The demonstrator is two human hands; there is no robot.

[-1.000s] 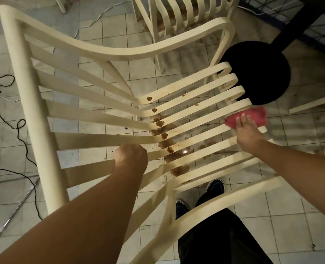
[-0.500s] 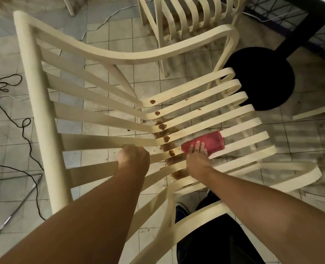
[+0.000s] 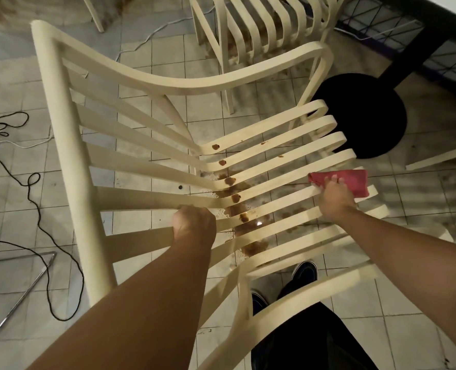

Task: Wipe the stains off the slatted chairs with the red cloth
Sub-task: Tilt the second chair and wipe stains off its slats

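Observation:
A cream slatted chair [image 3: 69, 145] fills the view from above, its back on the left and its seat slats running right. Brown stains [image 3: 230, 180] dot the bend where back and seat meet, on several slats. My left hand [image 3: 193, 227] grips a back slat close to the bend. My right hand [image 3: 335, 200] presses the red cloth [image 3: 353, 180] flat on the seat slats near their right ends, fingers spread over the cloth's near edge. Two small stains [image 3: 280, 156] sit further out on the upper seat slats.
A second slatted chair [image 3: 259, 28], also stained, stands behind. A black round table base [image 3: 365, 113] lies under the seat's far right. Black cables [image 3: 34, 188] and a metal rod [image 3: 18, 297] lie on the tiled floor at left. My shoes [image 3: 304, 273] stand below the seat.
My right hand slid the red cloth from the seat's outer end in to the stained bend, then back out to the right. My left hand kept its grip on the slat.

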